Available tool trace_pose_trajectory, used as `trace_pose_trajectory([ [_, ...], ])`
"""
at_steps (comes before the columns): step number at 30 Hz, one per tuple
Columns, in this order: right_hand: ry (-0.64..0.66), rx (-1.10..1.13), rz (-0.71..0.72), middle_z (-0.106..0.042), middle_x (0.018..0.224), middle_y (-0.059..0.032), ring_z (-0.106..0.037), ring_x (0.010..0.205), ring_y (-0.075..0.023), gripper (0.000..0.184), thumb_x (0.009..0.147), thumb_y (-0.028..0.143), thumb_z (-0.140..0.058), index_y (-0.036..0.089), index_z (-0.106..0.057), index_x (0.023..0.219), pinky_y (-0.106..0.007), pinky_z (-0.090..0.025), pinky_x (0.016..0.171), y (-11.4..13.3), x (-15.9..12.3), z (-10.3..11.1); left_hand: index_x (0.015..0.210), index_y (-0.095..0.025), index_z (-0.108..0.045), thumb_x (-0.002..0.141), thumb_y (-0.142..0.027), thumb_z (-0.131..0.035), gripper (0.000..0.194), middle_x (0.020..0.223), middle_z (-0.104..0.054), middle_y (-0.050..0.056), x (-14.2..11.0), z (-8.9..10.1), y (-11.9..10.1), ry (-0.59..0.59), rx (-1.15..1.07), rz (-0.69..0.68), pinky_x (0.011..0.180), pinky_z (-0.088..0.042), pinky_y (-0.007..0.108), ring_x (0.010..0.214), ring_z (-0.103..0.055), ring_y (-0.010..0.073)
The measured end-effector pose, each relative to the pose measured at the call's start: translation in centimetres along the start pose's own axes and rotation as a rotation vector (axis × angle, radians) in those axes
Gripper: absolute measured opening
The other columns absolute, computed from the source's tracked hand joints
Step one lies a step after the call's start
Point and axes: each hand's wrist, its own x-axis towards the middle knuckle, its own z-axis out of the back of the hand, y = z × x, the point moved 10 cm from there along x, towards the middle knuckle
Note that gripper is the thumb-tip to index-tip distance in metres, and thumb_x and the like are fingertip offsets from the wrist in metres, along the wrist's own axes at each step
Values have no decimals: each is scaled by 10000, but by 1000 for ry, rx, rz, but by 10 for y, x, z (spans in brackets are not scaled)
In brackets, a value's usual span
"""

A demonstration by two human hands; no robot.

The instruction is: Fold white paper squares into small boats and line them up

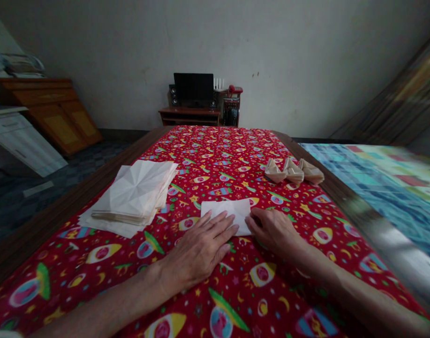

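A folded sheet of white paper (237, 208) lies flat on the red patterned cloth in front of me. My left hand (202, 246) rests palm down over its lower left part, fingers stretched out and slightly apart. At the paper's right edge, my right hand (273, 230) is closed with its fingers curled and its thumb against the edge. To the left lies a pile of creased paper sheets (137, 183), some turned at angles. Three folded paper pieces (294, 172), beige and boat-like, stand in a row at the right.
The red cloth (222, 155) covers a long table with a dark wooden edge (126, 150). Beyond its far end stand a monitor (193, 87) and a red telephone (235, 88). A bed (369, 188) is on the right, wooden cabinets (60, 117) on the left.
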Motion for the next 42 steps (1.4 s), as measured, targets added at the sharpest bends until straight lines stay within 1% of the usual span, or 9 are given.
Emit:
trace_pose_trajectory([
  [4, 2, -1, -4, -587, 629, -47, -457, 541, -131, 248, 883, 308, -447, 177, -634, 786, -269, -194, 524, 0, 0, 2, 1382, -209, -374, 956, -258, -357, 429, 1470, -362, 28, 0, -5, 3, 43, -17, 18, 1131, -268, 450, 1375, -284, 200],
  [7, 11, 6, 12, -582, 630, -44, -455, 545, -129, 210, 861, 291, -472, 178, -632, 785, -263, -205, 526, 2, 0, 3, 1391, -219, -360, 959, -263, -346, 434, 1477, -348, 22, -1, -7, 6, 49, -31, 27, 1135, -259, 451, 1381, -270, 193],
  [18, 6, 34, -7, -585, 629, -46, -456, 531, -125, 240, 871, 293, -445, 177, -629, 768, -263, -211, 517, 4, 1, 9, 1386, -225, -370, 953, -247, -361, 433, 1469, -363, 26, -2, -5, 7, 0, -77, 34, 1125, -272, 458, 1373, -289, 200],
  [22, 21, 31, -23, -576, 609, -41, -454, 517, -123, 279, 882, 307, -419, 176, -623, 744, -262, -212, 514, 2, 2, 8, 1383, -227, -373, 948, -237, -368, 435, 1468, -363, 35, -2, -5, 7, -5, -85, 31, 1124, -268, 471, 1372, -289, 211],
  [27, 9, 37, -8, -582, 611, -50, -462, 526, -129, 268, 879, 307, -432, 180, -625, 742, -266, -207, 514, 2, 2, 8, 1382, -230, -373, 950, -234, -362, 432, 1471, -359, 28, -2, -5, 8, 4, -81, 41, 1129, -255, 475, 1377, -277, 210],
  [34, 7, 53, 0, -555, 578, -30, -447, 511, -117, 314, 895, 317, -393, 174, -612, 721, -265, -197, 510, 2, 2, 7, 1389, -230, -362, 949, -241, -370, 440, 1469, -364, 29, -3, -6, 8, -1, -85, 40, 1127, -262, 472, 1379, -274, 205],
  [42, 12, 34, -3, -577, 605, -50, -477, 540, -140, 237, 861, 295, -452, 186, -632, 750, -268, -208, 510, 2, 1, 8, 1347, -235, -426, 947, -244, -374, 404, 1450, -395, 32, -2, -5, 8, 5, -101, 36, 1116, -275, 488, 1365, -305, 226],
])
